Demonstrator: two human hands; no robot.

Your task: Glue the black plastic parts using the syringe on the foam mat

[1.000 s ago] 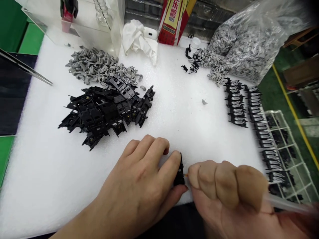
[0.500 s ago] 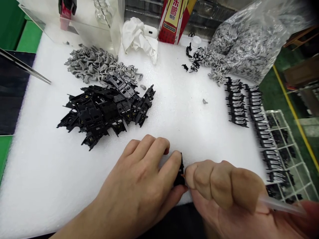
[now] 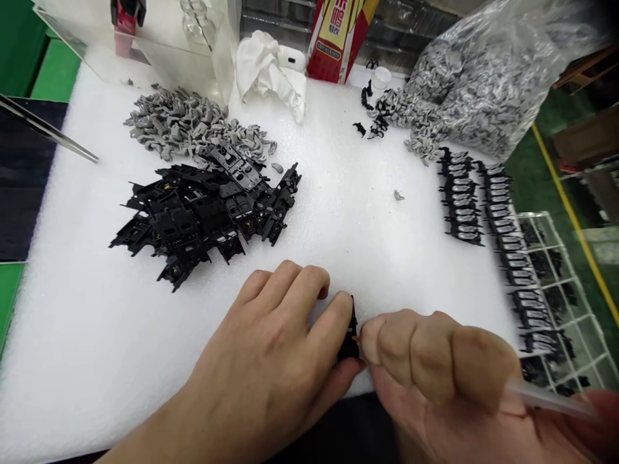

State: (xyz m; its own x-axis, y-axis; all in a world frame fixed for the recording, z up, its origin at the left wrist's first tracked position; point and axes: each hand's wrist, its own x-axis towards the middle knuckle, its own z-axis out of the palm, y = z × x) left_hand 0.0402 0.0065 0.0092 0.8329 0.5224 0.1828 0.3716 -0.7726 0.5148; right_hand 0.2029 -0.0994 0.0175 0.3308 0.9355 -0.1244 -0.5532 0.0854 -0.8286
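Observation:
My left hand (image 3: 280,341) rests on the white foam sheet (image 3: 338,212) near its front edge, fingers curled round a small black plastic part (image 3: 349,335) that stands on edge. My right hand (image 3: 435,361) is a fist right beside it, gripping a thin clear stick-like tool (image 3: 546,396) whose orange tip touches the part. The tool's tail sticks out to the right. Most of the part is hidden by my fingers.
A pile of black plastic frames (image 3: 207,212) lies left of centre, with grey clips (image 3: 188,125) heaped behind it. Rows of assembled black pieces (image 3: 459,200) run down the right toward a wire rack (image 3: 556,303). A clear bag of grey clips (image 3: 483,77), a white cloth (image 3: 271,71) and a red carton (image 3: 338,35) stand at the back.
My right fist has shifted slightly left, closing onto the black part. The left hand has stayed where it was.

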